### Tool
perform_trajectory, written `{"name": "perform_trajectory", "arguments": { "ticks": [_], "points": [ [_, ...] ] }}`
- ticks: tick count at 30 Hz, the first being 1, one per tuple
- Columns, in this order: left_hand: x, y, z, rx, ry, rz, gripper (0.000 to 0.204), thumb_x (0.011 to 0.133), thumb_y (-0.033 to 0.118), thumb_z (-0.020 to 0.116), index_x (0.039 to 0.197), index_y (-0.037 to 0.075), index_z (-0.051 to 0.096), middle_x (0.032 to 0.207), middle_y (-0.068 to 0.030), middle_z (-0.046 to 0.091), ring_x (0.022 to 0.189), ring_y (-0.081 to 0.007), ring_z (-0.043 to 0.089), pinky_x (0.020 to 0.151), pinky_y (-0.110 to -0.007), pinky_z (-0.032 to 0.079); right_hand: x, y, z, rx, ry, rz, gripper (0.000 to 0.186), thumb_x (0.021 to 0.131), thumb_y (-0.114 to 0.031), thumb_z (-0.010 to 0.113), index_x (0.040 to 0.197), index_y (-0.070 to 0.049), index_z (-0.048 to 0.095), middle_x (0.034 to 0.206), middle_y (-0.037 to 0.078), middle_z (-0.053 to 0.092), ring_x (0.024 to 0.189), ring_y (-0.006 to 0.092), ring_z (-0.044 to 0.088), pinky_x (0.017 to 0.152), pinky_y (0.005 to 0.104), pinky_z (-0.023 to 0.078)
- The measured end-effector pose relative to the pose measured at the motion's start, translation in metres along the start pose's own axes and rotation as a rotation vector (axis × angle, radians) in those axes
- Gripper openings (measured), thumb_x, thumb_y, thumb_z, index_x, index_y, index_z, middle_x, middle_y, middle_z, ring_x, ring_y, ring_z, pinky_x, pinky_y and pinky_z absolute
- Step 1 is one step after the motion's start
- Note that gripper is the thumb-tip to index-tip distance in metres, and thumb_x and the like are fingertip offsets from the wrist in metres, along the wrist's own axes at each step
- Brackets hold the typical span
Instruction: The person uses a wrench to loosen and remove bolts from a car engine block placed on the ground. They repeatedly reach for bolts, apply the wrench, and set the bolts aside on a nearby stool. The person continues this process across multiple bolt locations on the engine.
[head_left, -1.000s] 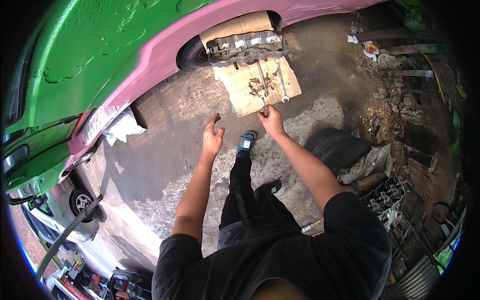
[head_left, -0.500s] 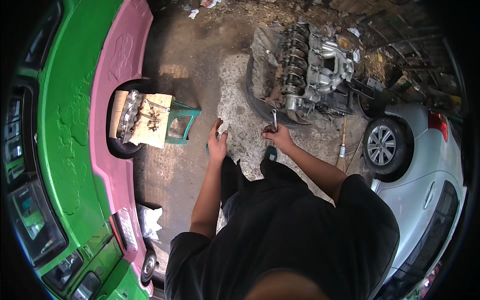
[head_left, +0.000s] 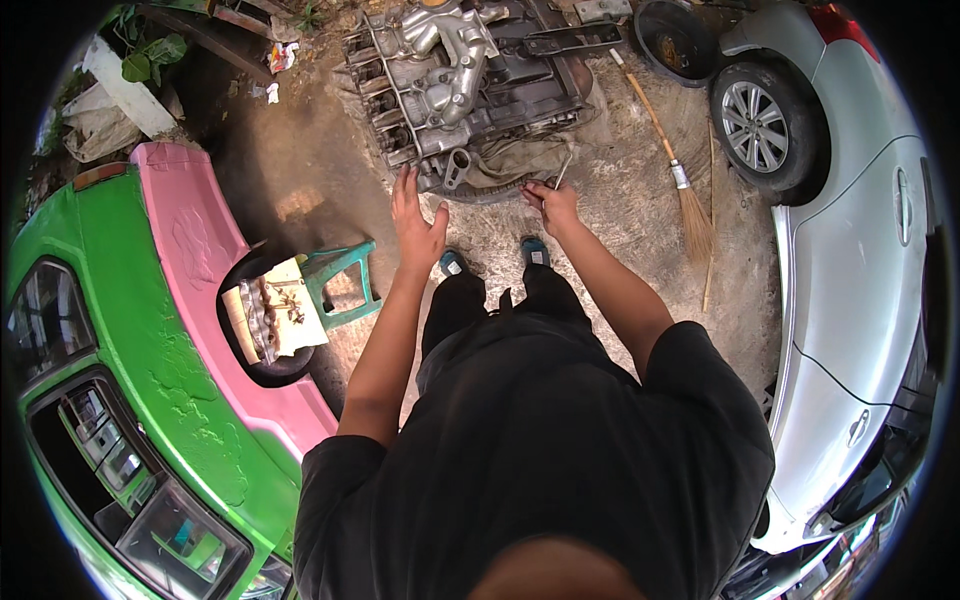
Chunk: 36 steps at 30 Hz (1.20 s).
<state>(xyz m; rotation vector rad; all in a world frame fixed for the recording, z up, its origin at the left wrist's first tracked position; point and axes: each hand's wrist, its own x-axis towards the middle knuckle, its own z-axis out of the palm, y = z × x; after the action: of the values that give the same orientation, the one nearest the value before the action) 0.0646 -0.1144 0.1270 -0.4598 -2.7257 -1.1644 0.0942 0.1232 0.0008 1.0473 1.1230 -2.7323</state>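
In my right hand (head_left: 556, 207) is a slim metal wrench (head_left: 564, 169), its shaft rising from between my fingers and thumb. My left hand (head_left: 419, 232) is held out with its fingers straight and its thumb apart, with nothing in it. Just beyond both hands lies a greasy engine (head_left: 490, 110) with a silver branched manifold (head_left: 465, 70) on top. A dark tyre (head_left: 490, 197) and a dirty cloth (head_left: 525, 158) show at its near edge. From this angle my left fingertips overlap the engine's near left corner; whether they touch cannot be told.
A green stool (head_left: 345, 280) at left bears a board with a metal engine part (head_left: 257, 320) and small pieces. The green and pink vehicle (head_left: 185, 400) stands beyond it. At right are a broom (head_left: 692, 215), a black basin (head_left: 674, 40) and a silver car (head_left: 850, 270).
The view has turned and I am closer to the engine, which now sits just past my hands. The wrench has tilted in my right hand; my left hand stays open.
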Motion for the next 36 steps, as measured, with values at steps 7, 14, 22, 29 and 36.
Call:
{"name": "perform_trajectory", "arguments": {
  "ticks": [7, 14, 22, 29, 36],
  "points": [
    [0.035, -0.013, -0.012, 0.302, -0.207, 0.07, 0.074, 0.079, 0.032, 0.065, 0.143, 0.01, 0.035, 0.153, -0.0157, 0.023, 0.142, -0.0401, 0.012, 0.109, -0.065, 0.002, 0.044, 0.013, 0.051, 0.108, 0.261, -0.121, 0.023, 0.08, 0.013, 0.059, 0.1, 0.01, 0.047, 0.095, 0.019, 0.063, 0.086, 0.0288, 0.067, 0.074, 0.0335, 0.061],
    [0.049, -0.043, -0.02, 0.397, -0.315, 0.188, 0.09, 0.078, 0.052, 0.065, 0.149, 0.012, 0.027, 0.158, -0.0155, 0.007, 0.145, -0.0396, 0.002, 0.105, -0.069, -0.006, 0.053, 0.034, 0.086, 0.18, 0.358, -0.142, 0.02, 0.081, 0.013, 0.059, 0.098, 0.01, 0.048, 0.096, 0.02, 0.063, 0.086, 0.0281, 0.068, 0.073, 0.0326, 0.061],
    [0.054, -0.051, -0.031, 0.479, -0.386, 0.24, 0.095, 0.079, 0.05, 0.067, 0.15, 0.009, 0.019, 0.158, -0.0186, 0.005, 0.145, -0.0353, 0.008, 0.111, -0.06, -0.003, 0.065, 0.057, 0.103, 0.433, 0.377, -0.199, 0.031, 0.08, 0.014, 0.06, 0.105, 0.011, 0.041, 0.096, 0.022, 0.061, 0.086, 0.0318, 0.067, 0.075, 0.0377, 0.061],
    [0.053, -0.051, -0.034, 0.397, -0.306, 0.25, 0.089, 0.079, 0.044, 0.069, 0.148, 0.008, 0.025, 0.157, -0.0211, 0.007, 0.145, -0.0349, 0.013, 0.111, -0.061, 0.0, 0.067, 0.055, 0.108, 0.524, 0.417, -0.162, 0.034, 0.081, 0.016, 0.058, 0.107, 0.009, 0.037, 0.099, 0.023, 0.059, 0.087, 0.0317, 0.066, 0.077, 0.0385, 0.062],
    [0.053, -0.059, -0.03, 0.343, -0.273, 0.183, 0.088, 0.08, 0.041, 0.068, 0.148, 0.007, 0.025, 0.157, -0.0204, 0.009, 0.145, -0.0401, 0.007, 0.108, -0.065, -0.005, 0.067, 0.053, 0.11, 0.481, 0.412, -0.149, 0.033, 0.082, 0.014, 0.057, 0.11, 0.008, 0.04, 0.101, 0.022, 0.058, 0.088, 0.0331, 0.065, 0.078, 0.0389, 0.061]
  ]
}}
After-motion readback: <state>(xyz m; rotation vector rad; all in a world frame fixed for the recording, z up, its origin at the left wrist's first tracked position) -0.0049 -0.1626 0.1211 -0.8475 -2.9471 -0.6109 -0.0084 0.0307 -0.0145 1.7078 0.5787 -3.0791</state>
